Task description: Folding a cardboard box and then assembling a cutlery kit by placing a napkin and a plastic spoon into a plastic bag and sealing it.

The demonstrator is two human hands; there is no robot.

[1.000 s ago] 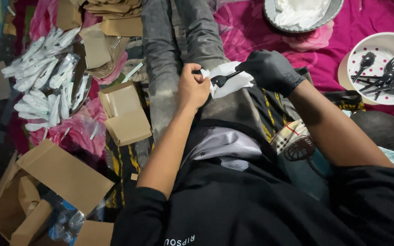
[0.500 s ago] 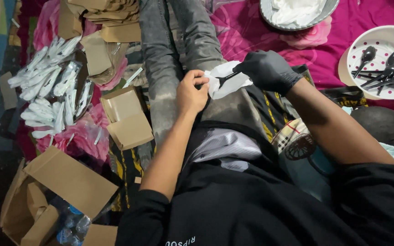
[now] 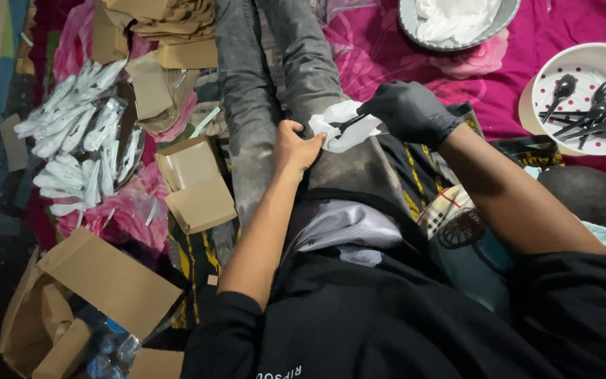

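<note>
Pink floral cloth (image 3: pixel 387 49) beneath; both hands, left hand (image 3: pixel 296 149), gloved right hand (image 3: pixel 409 112), pinch white napkin (image 3: pixel 345 130).

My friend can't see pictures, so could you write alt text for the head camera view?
Seen from above, a seated person's bare left hand and black-gloved right hand hold a white napkin around black cutlery over their lap. To the left lie wrapped cutlery packets and brown paper boxes; at right, a dotted white plate carries black spoons and forks.
</note>
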